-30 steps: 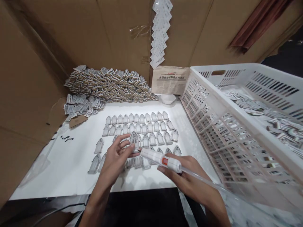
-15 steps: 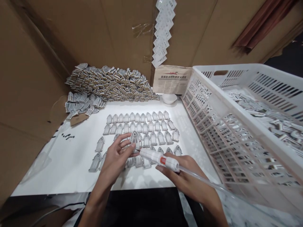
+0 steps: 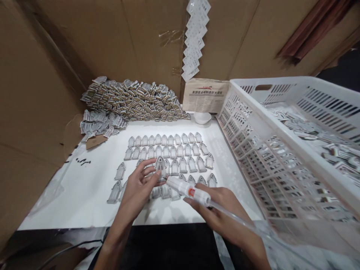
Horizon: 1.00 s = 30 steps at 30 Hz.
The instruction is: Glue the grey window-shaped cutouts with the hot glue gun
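Observation:
My left hand (image 3: 142, 187) pinches a small grey arched window-shaped piece (image 3: 160, 166) upright between thumb and fingers. In my right hand (image 3: 222, 206) is a white glue gun (image 3: 184, 188) with a red-orange part on its body. A long clear glue stick (image 3: 233, 216) runs out of its back end. The gun's nozzle points left at the lower edge of the held piece; whether they touch I cannot tell. Under and beyond my hands, similar arched pieces (image 3: 182, 165) lie in rows on the white table (image 3: 75, 198), some hidden by my hands.
Pieces form a stacked pile (image 3: 132, 101) at the back, with a looser heap (image 3: 102, 122) at its left. A white plastic crate (image 3: 247, 150) of pieces stands on the right. A white bowl (image 3: 202, 118) sits before a newspaper (image 3: 206, 95). Cardboard walls (image 3: 146, 41) surround the table.
The glue gun has tilted slightly, its rear end shifting a little left. My left hand holds the same piece almost still. The whole view has shifted slightly.

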Tool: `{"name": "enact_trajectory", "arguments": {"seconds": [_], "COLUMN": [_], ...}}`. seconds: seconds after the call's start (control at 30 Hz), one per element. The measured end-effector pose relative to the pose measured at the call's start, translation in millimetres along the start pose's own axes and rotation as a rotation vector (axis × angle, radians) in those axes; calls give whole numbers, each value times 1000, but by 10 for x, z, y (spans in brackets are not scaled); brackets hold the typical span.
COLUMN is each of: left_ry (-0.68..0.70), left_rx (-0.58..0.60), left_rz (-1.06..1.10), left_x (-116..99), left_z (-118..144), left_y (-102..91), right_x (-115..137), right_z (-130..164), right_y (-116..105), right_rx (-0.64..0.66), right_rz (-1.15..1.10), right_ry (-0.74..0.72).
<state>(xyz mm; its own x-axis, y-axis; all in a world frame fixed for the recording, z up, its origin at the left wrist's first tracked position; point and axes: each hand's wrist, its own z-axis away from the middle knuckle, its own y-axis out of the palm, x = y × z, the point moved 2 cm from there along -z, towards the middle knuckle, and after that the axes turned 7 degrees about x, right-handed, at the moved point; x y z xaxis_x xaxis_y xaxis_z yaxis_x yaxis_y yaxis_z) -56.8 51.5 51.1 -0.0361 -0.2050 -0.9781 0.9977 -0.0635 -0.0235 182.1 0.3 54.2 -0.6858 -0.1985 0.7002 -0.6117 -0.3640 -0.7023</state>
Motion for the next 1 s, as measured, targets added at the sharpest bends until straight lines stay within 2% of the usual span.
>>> {"name": "enact_trajectory", "arguments": {"seconds": [0.1,0.17,0.23,0.43,0.5,0.6,0.7,0.8,0.9,0.97,1.0], "left_ry": [2,20,32,-15,-32,-57,-70,-43,58,180,285], "left_rx": [-2,-17,-54,-199,-230,-270,-280,-296,-301,-243,-177], "left_rz": [-77,-144,-207,-369,-416,-516,-641,-746,-787,-735,-617], "left_x": [58,95,128,257,309,348,306,173,-38,-189,-255], "left_z": [-12,-34,-68,-262,-351,-465,-499,-410,-149,138,311], "left_y": [-14,-98,-271,-972,-1105,-1187,-1184,-1079,-781,-478,-310], "right_x": [35,36,-7,-243,-287,-301,-312,-401,-564,-642,-652], "right_z": [29,50,71,160,189,212,212,201,217,250,271], "right_y": [28,28,-2,-197,-243,-271,-268,-273,-323,-355,-360], "right_rx": [21,11,-35,-281,-313,-321,-333,-361,-424,-452,-474], "right_rz": [105,142,137,103,111,121,116,102,120,145,151], "right_ry": [9,-15,-13,29,44,42,33,46,98,117,117]}}
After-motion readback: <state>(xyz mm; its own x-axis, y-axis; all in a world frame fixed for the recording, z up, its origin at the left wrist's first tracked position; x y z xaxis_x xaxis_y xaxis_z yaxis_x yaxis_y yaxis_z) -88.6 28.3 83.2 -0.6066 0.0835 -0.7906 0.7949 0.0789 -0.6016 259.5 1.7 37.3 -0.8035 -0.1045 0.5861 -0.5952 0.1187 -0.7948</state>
